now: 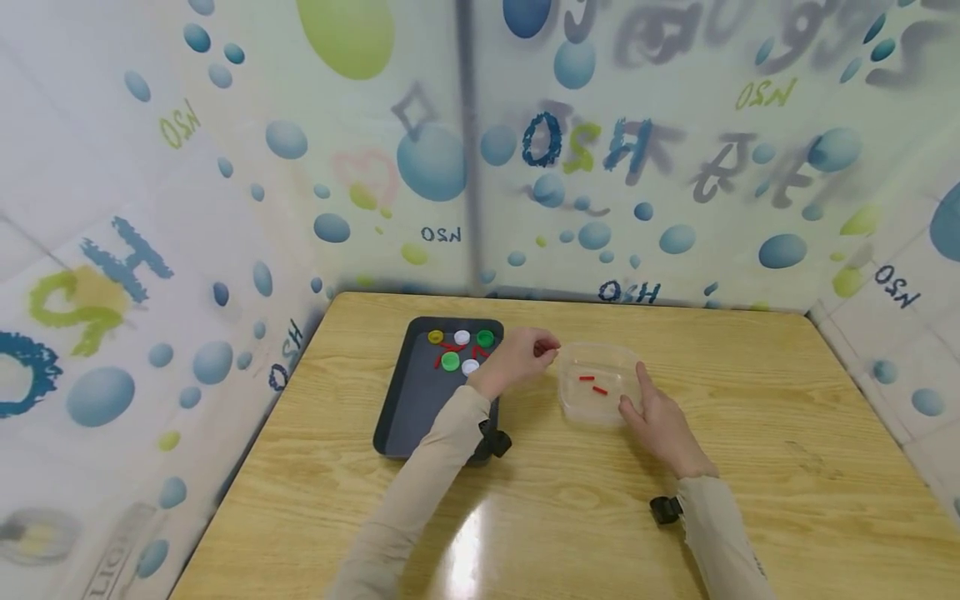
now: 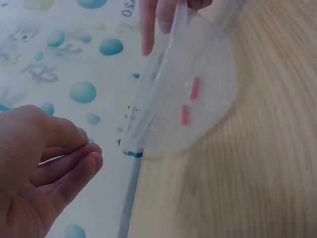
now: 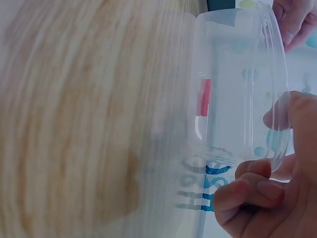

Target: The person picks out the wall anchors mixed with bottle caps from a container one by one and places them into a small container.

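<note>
My right hand (image 1: 663,425) grips the near right rim of a clear plastic container (image 1: 600,410), thumb over the edge and fingers against the outside wall. Two short red sticks (image 2: 195,88) lie on the container's floor. My left hand (image 1: 517,360) hovers by the container's left rim, thumb tip meeting the fingertips; no object shows between them. Left of it is a dark grey tray (image 1: 431,417) holding a yellow cap (image 1: 436,337), white caps (image 1: 462,337), green caps (image 1: 450,361) and several red sticks (image 1: 438,362). The left hand and forearm overlap the tray's right edge.
The wooden table (image 1: 570,517) carries the tray at left and the container to its right. Printed wall panels (image 1: 600,208) stand along the table's back and both sides. A black wrist strap with a small device (image 1: 495,439) sits on each wrist.
</note>
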Motion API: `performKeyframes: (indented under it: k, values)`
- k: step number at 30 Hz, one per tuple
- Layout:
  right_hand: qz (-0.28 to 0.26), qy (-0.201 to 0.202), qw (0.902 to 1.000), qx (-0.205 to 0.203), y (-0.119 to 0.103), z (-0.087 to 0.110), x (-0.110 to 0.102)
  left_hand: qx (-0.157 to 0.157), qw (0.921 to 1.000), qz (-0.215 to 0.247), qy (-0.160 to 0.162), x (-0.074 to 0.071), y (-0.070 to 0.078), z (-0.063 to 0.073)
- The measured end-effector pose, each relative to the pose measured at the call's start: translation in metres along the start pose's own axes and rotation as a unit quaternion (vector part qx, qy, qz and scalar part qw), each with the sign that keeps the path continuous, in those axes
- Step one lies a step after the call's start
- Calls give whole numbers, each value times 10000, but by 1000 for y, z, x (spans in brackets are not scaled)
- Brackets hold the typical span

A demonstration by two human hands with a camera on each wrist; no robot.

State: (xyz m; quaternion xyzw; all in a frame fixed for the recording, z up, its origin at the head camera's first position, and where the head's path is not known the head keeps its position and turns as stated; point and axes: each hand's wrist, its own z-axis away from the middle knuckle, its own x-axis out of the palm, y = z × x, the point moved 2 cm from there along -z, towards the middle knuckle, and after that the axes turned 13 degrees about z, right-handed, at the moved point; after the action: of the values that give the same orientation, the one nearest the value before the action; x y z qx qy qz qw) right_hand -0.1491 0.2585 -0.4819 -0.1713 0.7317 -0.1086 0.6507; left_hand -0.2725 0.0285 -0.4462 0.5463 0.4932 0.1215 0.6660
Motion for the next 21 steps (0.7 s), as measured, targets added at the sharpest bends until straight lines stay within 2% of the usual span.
performKeyframes:
  k: [5,12,18,21]
  values:
    - [46,-74,10000,7,0,0,0,-1,9992,-202,355,-19,-7,7]
    - [-74,-175,9998,46,-1,1,-2,86,9973,-75,723,-45,-17,18]
    - [-66,-256,9996,26,-2,1,-1,-230,9954,-12,929,-63,-26,31]
    - [-101,-313,9994,101,-2,1,-1,-268,9949,13,976,-70,-32,36]
